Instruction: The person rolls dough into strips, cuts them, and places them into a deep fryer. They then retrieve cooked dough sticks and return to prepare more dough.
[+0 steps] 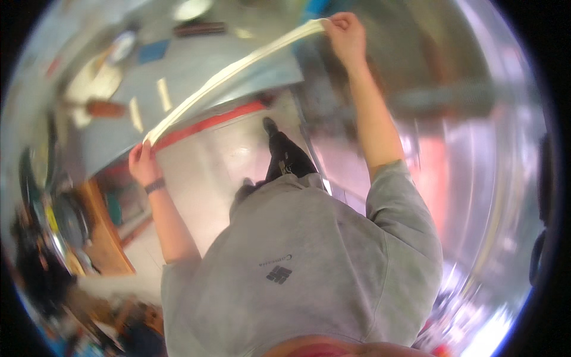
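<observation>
A long cream-coloured strip (243,67), which looks like stretched dough, hangs in a shallow curve between my two hands. My left hand (145,163), with a dark band at the wrist, pinches its near end by the table edge. Farther out and higher in the picture, my right hand (348,38) grips the other end. Below the strip is a grey worktable (205,58). Two short pale strips lie on it near my left hand: one short strip (163,94) and another short strip (135,114).
On the table are a blue flat piece (153,51), a dark reddish bar (199,29), a blurred reddish-brown object (105,108) and a white round item (192,9). A red band (214,121) runs along the table's front. An orange-brown wooden panel (105,227) stands at left.
</observation>
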A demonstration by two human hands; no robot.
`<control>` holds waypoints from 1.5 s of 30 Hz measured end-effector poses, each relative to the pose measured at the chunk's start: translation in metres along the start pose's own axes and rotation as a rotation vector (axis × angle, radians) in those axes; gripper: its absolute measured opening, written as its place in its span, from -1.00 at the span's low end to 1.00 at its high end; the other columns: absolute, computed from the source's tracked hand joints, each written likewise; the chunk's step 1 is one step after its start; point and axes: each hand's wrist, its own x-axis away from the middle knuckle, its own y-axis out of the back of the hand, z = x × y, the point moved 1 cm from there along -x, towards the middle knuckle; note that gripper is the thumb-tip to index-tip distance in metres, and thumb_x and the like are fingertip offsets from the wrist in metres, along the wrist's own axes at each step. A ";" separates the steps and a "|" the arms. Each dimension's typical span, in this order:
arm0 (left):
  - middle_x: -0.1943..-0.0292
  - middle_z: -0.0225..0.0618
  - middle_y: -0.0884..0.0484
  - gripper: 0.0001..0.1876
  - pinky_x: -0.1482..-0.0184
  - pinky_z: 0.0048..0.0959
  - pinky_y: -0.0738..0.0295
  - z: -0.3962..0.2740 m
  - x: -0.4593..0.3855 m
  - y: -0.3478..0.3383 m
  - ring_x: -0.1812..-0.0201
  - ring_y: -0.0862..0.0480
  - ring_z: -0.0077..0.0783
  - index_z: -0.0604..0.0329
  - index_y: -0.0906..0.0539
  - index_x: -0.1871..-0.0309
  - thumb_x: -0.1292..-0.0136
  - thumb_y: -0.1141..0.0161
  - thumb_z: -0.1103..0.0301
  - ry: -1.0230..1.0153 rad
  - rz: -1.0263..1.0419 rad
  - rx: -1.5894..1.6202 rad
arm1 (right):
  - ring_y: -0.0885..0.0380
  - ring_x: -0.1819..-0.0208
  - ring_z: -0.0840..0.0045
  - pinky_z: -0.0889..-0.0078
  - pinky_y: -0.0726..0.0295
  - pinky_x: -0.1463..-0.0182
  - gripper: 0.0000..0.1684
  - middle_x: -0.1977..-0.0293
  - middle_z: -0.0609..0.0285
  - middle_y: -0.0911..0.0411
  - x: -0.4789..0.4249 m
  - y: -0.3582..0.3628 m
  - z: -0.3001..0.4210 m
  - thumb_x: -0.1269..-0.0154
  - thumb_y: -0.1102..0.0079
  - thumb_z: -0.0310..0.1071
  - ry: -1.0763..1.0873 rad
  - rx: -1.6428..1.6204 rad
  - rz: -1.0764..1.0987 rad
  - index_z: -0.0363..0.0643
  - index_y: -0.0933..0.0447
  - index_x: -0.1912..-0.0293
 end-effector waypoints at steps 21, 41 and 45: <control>0.13 -0.13 -0.67 -0.82 0.19 -0.42 -0.65 0.195 0.561 -0.133 0.28 -0.70 -0.29 0.30 -0.68 0.23 -0.05 -0.36 0.56 -0.662 1.813 -0.887 | -0.61 0.29 0.41 0.30 -0.60 0.11 -0.83 0.34 0.08 -0.64 0.656 0.573 0.006 -0.25 -0.28 -0.43 -0.664 0.587 -0.221 -0.19 -0.54 0.16; 0.35 -0.34 -0.61 -0.90 0.21 -0.49 -0.50 0.227 0.875 -0.431 0.31 -0.59 -0.53 0.30 -0.56 0.16 -0.37 -0.19 0.45 -0.230 1.393 -0.406 | -0.58 0.35 0.27 0.26 -0.53 0.24 -0.81 0.38 0.04 -0.61 0.350 0.995 -0.089 -0.37 -0.18 -0.28 -0.234 0.946 -0.432 -0.20 -0.53 0.16; 0.31 -0.37 -0.62 -0.91 0.23 -0.54 -0.59 0.223 0.856 -0.489 0.32 -0.61 -0.59 0.31 -0.58 0.12 -0.37 -0.17 0.51 -0.116 1.224 -0.361 | -0.59 0.40 0.33 0.28 -0.54 0.27 -0.82 0.44 0.08 -0.62 0.245 1.090 -0.151 -0.36 -0.20 -0.28 -0.091 0.933 -0.489 -0.19 -0.59 0.19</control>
